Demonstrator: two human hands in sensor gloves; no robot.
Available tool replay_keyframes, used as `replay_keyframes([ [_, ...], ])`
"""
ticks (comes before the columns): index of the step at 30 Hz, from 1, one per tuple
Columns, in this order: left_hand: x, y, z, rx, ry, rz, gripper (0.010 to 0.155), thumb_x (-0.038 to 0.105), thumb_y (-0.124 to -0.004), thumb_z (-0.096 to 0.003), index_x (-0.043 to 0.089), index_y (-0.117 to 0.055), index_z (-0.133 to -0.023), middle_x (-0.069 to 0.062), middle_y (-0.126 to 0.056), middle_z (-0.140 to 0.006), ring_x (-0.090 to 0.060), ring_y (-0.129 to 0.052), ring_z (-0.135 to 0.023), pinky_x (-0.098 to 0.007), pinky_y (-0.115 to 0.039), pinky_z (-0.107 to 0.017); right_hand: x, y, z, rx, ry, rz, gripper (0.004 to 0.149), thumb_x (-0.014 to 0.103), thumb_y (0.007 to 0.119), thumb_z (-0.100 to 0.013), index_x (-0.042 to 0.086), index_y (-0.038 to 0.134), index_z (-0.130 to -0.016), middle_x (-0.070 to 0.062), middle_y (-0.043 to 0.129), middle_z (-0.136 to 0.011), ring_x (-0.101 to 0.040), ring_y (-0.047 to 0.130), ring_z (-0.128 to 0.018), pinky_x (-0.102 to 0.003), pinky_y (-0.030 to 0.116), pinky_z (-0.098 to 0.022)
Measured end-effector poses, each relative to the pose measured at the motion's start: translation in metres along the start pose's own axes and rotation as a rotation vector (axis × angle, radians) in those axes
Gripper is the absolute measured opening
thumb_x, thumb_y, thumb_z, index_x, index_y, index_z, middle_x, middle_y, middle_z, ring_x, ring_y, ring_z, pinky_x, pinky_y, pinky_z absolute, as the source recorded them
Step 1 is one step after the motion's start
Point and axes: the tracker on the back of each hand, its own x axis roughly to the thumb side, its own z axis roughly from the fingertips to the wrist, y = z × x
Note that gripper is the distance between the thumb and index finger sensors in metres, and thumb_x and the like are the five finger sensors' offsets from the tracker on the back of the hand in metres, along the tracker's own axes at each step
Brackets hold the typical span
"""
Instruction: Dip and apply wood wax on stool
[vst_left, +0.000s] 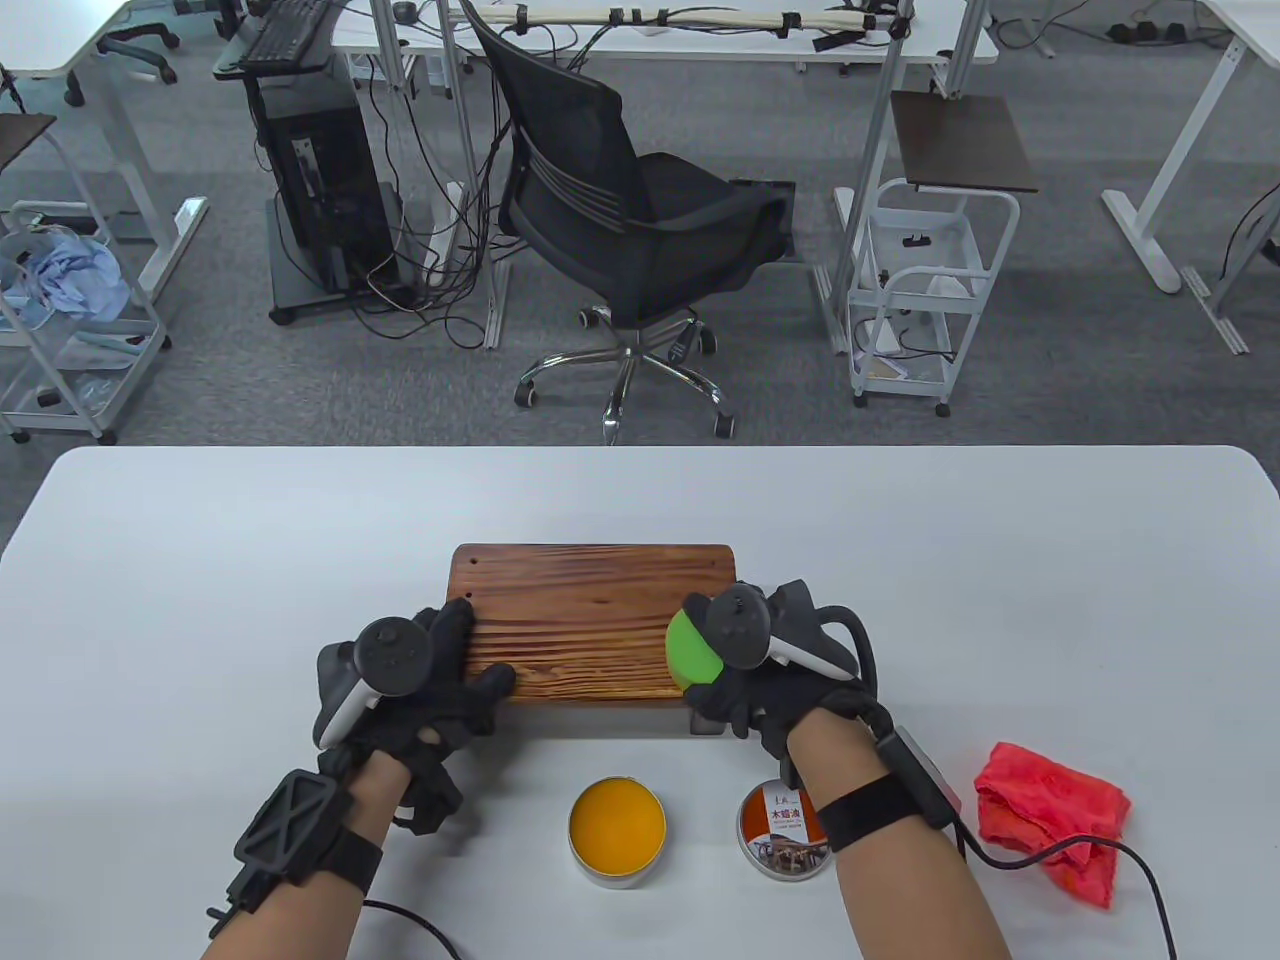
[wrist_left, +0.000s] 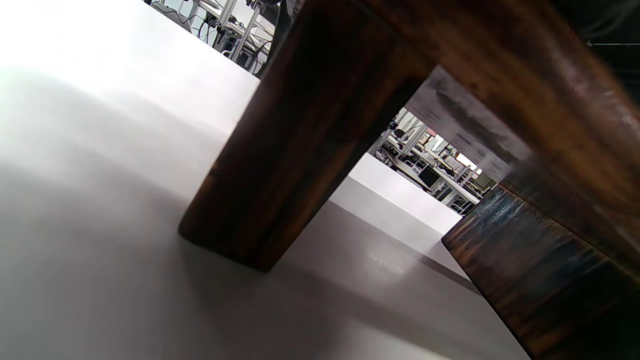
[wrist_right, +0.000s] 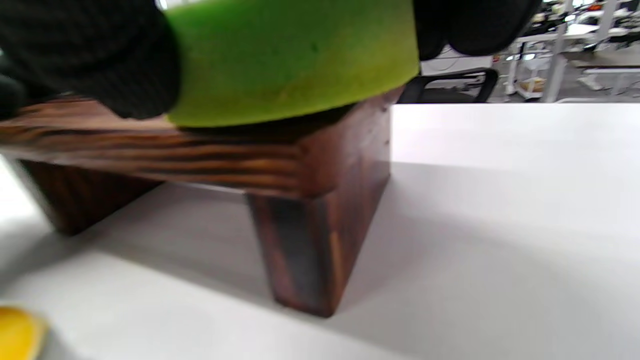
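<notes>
The left hand (vst_left: 420, 670) rests spread on the near-left corner of the stool (vst_left: 595, 620) on the table, seemingly to steady it, while the right hand (vst_left: 760, 670) grips a green sponge (vst_left: 690, 650) pressed on the seat's opposite end, the open wax tin (vst_left: 617, 820) just below.

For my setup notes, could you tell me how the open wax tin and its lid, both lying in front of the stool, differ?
The open wax tin shows a plain orange-yellow wax surface; the lid shows a printed label with a picture. The open wax tin lies fully in view, while the lid is partly covered by the right hand's wrist. The open wax tin sits left of the lid. Both are round, metal-rimmed and flat on the table.
</notes>
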Motion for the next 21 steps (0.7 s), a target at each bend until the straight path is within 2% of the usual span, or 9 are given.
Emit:
replay_keyframes([
  [3,0.0,0.0,0.0,-0.002,0.0,0.002,0.105,0.078,-0.068,-0.0407,0.028,-0.012,-0.114,-0.024,-0.018,-0.121,-0.06,-0.021,-0.103,-0.086,-0.023,-0.062,-0.005,-0.004,0.006,0.019,0.02,0.046,0.098,0.067,0.089,-0.039,0.031,0.04,-0.117,-0.019,0.039,-0.118,-0.046,0.062,-0.096,-0.068,0.063,-0.067],
  [7,-0.001,0.0,0.0,-0.004,-0.002,0.007,0.105,0.078,-0.068,-0.0406,0.028,-0.012,-0.114,-0.024,-0.017,-0.122,-0.059,-0.021,-0.103,-0.086,-0.022,-0.062,-0.011,-0.007,-0.006,0.026,0.08,0.012,0.098,0.067,0.089,-0.04,0.031,0.039,-0.117,-0.02,0.036,-0.118,-0.047,0.06,-0.096,-0.069,0.062,-0.068],
  [10,-0.001,0.0,0.0,-0.004,-0.001,0.008,0.105,0.078,-0.068,-0.0407,0.028,-0.012,-0.114,-0.024,-0.017,-0.122,-0.059,-0.018,-0.104,-0.086,-0.022,-0.062,0.001,0.0,-0.013,-0.005,0.046,0.0,0.099,0.067,0.088,-0.04,0.03,0.038,-0.116,-0.021,0.035,-0.117,-0.047,0.06,-0.095,-0.068,0.063,-0.067],
  [14,-0.002,0.0,0.0,-0.008,-0.001,0.008,0.105,0.078,-0.069,-0.0406,0.028,-0.012,-0.114,-0.023,-0.017,-0.122,-0.059,-0.018,-0.104,-0.086,-0.022,-0.062,0.008,0.001,-0.004,0.022,-0.035,0.015,0.099,0.067,0.088,-0.039,0.031,0.038,-0.116,-0.02,0.036,-0.118,-0.046,0.061,-0.096,-0.068,0.063,-0.068],
  [18,-0.002,0.001,0.0,-0.007,-0.001,0.006,0.106,0.078,-0.069,-0.0403,0.028,-0.012,-0.114,-0.023,-0.017,-0.122,-0.059,-0.018,-0.104,-0.086,-0.022,-0.062,0.001,-0.005,-0.009,0.044,0.018,0.017,0.099,0.067,0.089,-0.039,0.032,0.038,-0.117,-0.019,0.038,-0.118,-0.046,0.061,-0.096,-0.069,0.062,-0.068],
  [21,-0.002,0.001,0.0,-0.007,0.0,0.003,0.106,0.078,-0.069,-0.0405,0.028,-0.012,-0.114,-0.023,-0.018,-0.122,-0.058,-0.018,-0.104,-0.086,-0.022,-0.062,0.013,-0.002,-0.019,0.013,0.02,0.013,0.099,0.066,0.089,-0.04,0.03,0.038,-0.117,-0.02,0.036,-0.118,-0.047,0.06,-0.095,-0.068,0.062,-0.068],
])
